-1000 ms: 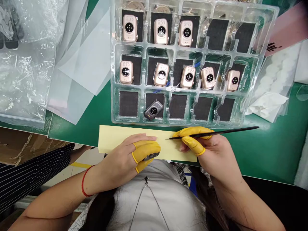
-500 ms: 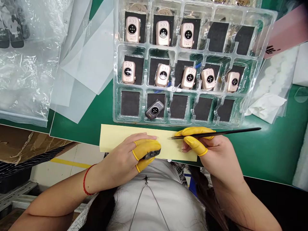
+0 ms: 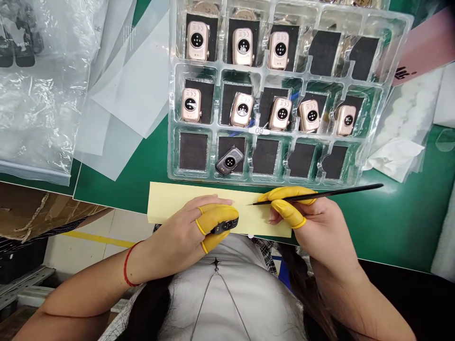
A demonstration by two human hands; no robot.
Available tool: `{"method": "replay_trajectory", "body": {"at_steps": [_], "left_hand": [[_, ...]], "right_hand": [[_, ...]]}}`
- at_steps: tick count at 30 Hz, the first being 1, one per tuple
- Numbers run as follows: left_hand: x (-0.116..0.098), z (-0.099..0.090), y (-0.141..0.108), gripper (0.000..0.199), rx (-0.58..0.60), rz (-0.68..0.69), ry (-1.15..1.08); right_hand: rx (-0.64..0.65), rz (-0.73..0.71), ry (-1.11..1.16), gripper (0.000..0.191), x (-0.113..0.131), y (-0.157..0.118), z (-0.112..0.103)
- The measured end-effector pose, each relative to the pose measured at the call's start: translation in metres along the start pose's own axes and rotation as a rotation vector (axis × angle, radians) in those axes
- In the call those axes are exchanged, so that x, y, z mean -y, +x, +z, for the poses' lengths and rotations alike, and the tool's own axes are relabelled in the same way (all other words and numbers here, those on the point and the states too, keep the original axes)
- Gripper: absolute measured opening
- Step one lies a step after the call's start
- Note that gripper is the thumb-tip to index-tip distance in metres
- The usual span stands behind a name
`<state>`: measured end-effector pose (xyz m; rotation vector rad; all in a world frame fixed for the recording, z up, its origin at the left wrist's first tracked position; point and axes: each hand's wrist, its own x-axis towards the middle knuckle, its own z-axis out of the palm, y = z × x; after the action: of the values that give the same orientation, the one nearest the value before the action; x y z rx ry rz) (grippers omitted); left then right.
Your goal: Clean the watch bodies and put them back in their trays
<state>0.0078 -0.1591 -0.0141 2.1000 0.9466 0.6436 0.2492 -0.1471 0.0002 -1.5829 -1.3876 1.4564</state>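
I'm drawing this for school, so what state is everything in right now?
Left hand: closed on small dark device
Small dark device: partly hidden
Right hand: pinching thin black tool
Thin black tool: tip over yellow paper
Yellow paper: under both hands
Yellow finger covers: worn
Clear tray: partly filled
Gold watches: lying backs up
Grey watch: back up, crooked
White tissue: crumpled

Clear and glossy, then matt
At one o'clock, shines clear in the plastic tray; between nine and ten, crinkles glossily in the plastic bag; at six, looks smooth on the held watch, matt on the paper strip.
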Motion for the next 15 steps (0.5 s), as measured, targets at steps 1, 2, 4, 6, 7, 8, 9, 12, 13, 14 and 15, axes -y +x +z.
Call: {"method": "replay_trajectory", "body": {"at_steps": [1, 2, 4, 6, 7, 8, 9, 12, 13, 14, 15], "left_hand": [[0.000, 0.000, 0.000, 0.027, -0.005, -0.012, -0.008], [0.000, 0.001, 0.000, 0.029, -0.008, -0.028, -0.017], [-0.001, 0.001, 0.000, 0.032, -0.011, -0.071, -0.036], [-0.002, 0.002, 0.000, 0.033, -0.015, -0.109, -0.063], [-0.003, 0.002, -0.001, 0.033, -0.023, -0.127, -0.080], [-0.003, 0.002, -0.001, 0.033, -0.036, -0.147, -0.100], [-0.004, 0.001, 0.000, 0.034, -0.047, -0.173, -0.126], [-0.007, -0.004, 0.002, 0.034, -0.038, -0.311, -0.296], [-0.008, -0.006, 0.003, 0.033, -0.018, -0.372, -0.391], [-0.009, -0.008, 0.005, 0.032, -0.002, -0.430, -0.495], [-0.010, -0.010, 0.006, 0.032, 0.007, -0.483, -0.591]], "right_hand": [[0.002, 0.004, 0.005, 0.026, 0.000, -0.001, 0.000], [0.006, 0.008, 0.011, 0.025, 0.001, -0.001, 0.001], [0.011, 0.014, 0.026, 0.024, 0.001, -0.003, 0.001], [0.008, 0.018, 0.054, 0.024, 0.000, -0.004, 0.000], [0.005, 0.024, 0.074, 0.024, -0.001, -0.005, -0.002], [-0.001, 0.028, 0.100, 0.025, -0.002, -0.005, -0.003], [-0.009, 0.033, 0.134, 0.024, -0.003, -0.006, -0.004], [-0.055, 0.032, 0.274, 0.017, -0.001, -0.010, -0.007], [-0.071, 0.030, 0.321, 0.013, 0.001, -0.012, -0.006], [-0.076, 0.024, 0.361, 0.010, 0.004, -0.013, -0.005], [-0.068, 0.020, 0.391, 0.008, 0.007, -0.015, -0.002]]}}
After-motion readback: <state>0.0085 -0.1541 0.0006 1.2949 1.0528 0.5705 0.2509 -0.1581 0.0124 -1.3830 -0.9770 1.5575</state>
